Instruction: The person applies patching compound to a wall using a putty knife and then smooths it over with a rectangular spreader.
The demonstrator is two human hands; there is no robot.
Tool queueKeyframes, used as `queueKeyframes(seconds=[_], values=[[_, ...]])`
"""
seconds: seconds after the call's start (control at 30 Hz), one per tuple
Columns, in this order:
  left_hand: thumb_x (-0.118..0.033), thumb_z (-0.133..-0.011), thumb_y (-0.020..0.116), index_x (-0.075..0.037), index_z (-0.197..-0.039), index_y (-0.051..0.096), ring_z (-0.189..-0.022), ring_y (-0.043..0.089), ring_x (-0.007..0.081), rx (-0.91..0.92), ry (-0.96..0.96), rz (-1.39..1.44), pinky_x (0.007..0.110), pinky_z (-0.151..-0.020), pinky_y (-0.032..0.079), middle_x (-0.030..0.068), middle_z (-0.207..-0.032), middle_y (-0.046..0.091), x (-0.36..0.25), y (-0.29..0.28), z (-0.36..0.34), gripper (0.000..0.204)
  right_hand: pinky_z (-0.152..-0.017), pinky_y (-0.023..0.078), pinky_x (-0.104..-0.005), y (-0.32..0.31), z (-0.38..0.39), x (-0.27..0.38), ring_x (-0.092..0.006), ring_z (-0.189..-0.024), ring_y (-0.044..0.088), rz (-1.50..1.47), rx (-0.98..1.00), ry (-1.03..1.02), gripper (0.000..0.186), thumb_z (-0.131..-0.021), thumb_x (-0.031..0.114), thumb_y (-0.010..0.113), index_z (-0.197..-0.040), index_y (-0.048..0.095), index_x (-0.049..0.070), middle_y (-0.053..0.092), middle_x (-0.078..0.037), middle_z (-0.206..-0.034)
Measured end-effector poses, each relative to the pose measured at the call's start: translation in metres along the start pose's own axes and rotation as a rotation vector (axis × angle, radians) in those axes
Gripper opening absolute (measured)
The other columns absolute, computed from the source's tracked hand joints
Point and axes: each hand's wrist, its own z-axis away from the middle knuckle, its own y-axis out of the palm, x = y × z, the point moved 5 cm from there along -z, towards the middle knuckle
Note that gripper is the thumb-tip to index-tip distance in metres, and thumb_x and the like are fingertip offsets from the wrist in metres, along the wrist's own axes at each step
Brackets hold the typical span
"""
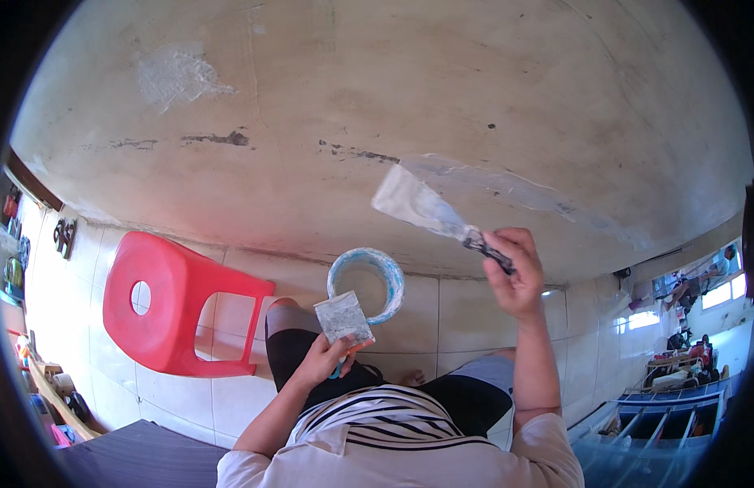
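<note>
My right hand [515,272] is closed on the dark handle of a wide scraper [413,203], its blade coated in white putty and raised in front of the beige wall [377,73]. Behind and right of the blade, a pale smeared strip [507,187] lies along a dark scuff on the wall. My left hand [328,359] grips a smaller putty knife [342,317] with a grey-crusted square blade and orange-and-blue handle, partly overlapping a round bucket [384,275] with a white-and-blue stained rim. The bucket stands on the tiled floor [413,337] between my legs and the wall.
A red plastic stool [169,317] stands at my left, a dark flat surface [149,455] behind it. Shelves with assorted items [47,394] line the far left. At right are a blue metal rail structure [662,423], cluttered objects [686,370] and a person [702,276] near a window.
</note>
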Motion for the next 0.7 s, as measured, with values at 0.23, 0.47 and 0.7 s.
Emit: queueKeyframes(seconds=[0.23, 0.47, 0.7], values=[[-0.029, -0.099, 0.053, 0.0, -0.111, 0.056, -0.048, 0.05, 0.0132, -0.075, 0.056, 0.028, 0.027, -0.044, 0.041, 0.0075, -0.075, 0.061, -0.002, 0.006, -0.002, 0.032, -0.069, 0.054, -0.0359, 0.027, -0.029, -0.035, -0.0249, -0.086, 0.063, 0.275, 0.033, -0.122, 0.036, -0.084, 0.0, 0.067, -0.118, 0.069, 0.013, 0.061, -0.008, -0.101], [-0.028, -0.102, 0.048, 0.004, -0.119, 0.053, -0.048, 0.05, 0.0111, -0.073, 0.101, 0.017, 0.025, -0.045, 0.044, 0.013, -0.107, 0.069, 0.006, 0.005, -0.008, 0.036, -0.071, 0.053, -0.0377, -0.003, -0.013, -0.058, -0.0275, -0.087, 0.061, 0.443, -0.049, -0.015, 0.041, -0.082, -0.003, 0.067, -0.118, 0.069, 0.015, 0.06, -0.01, -0.098], [-0.026, -0.101, 0.048, 0.004, -0.118, 0.053, -0.048, 0.05, 0.0117, -0.1, 0.104, 0.048, 0.026, -0.045, 0.044, 0.0133, -0.108, 0.069, 0.009, 0.006, -0.015, 0.034, -0.073, 0.053, -0.0366, -0.007, 0.007, -0.045, -0.0285, -0.087, 0.06, 0.383, 0.013, -0.105, 0.048, -0.079, -0.007, 0.065, -0.121, 0.067, 0.015, 0.058, -0.011, -0.101]])
